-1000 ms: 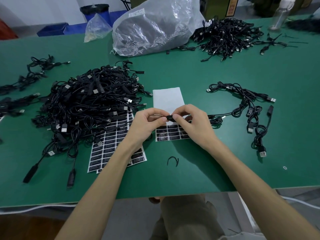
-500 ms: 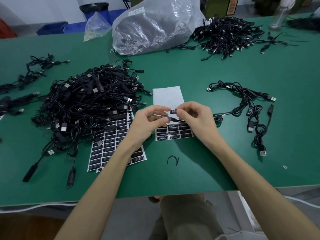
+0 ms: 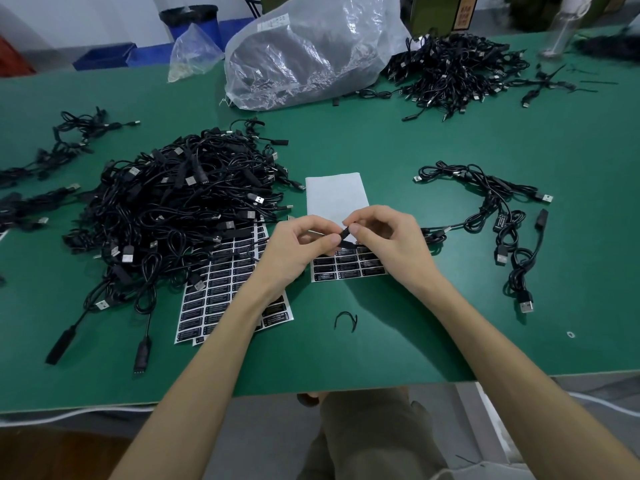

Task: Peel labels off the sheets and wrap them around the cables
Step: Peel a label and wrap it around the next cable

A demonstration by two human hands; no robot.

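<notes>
Flat, matte green bench top (image 3: 415, 150), with workshop clutter along the back: a crinkled translucent plastic bag (image 3: 304, 53) and a clear bottle (image 3: 564, 26).

Mid-wrap on one piece. Pinching a thin black cable (image 3: 344, 241) between thumb and forefinger of the left hand (image 3: 294, 251) and of the right hand (image 3: 388, 244), fingertips almost meeting, just above the near label sheet (image 3: 336, 199). Probably rolling a label round the cable's thicker moulded part. Mostly hidden by the fingertips, so cannot tell whether closed.

Progress, as a judgement: a long way to go.
- Upper part of the near sheet stripped to bare white backing, with only a few rows of labels (image 3: 349, 268) left at its near edge.
- To the left, a stack of full sheets (image 3: 221, 289), partly under the big heap of cables (image 3: 180, 209).
- To the right, a small loose group of cables (image 3: 498, 216) with a dark rectangular tag on at least one. Likely the finished lot, and few against the heap.
- At the back right, another tangled pile (image 3: 450, 71). Labelled or not, impossible to tell.

Materials:
- Cable: thin, round, rubbery-looking, limp and quick to tangle, with silvery squared USB plugs and slim in-line bodies.
- Labels: small black rectangles with pale print too small to read, on slick white backing.
- Near the table edge: a short curved black twist tie (image 3: 346, 320).
</notes>
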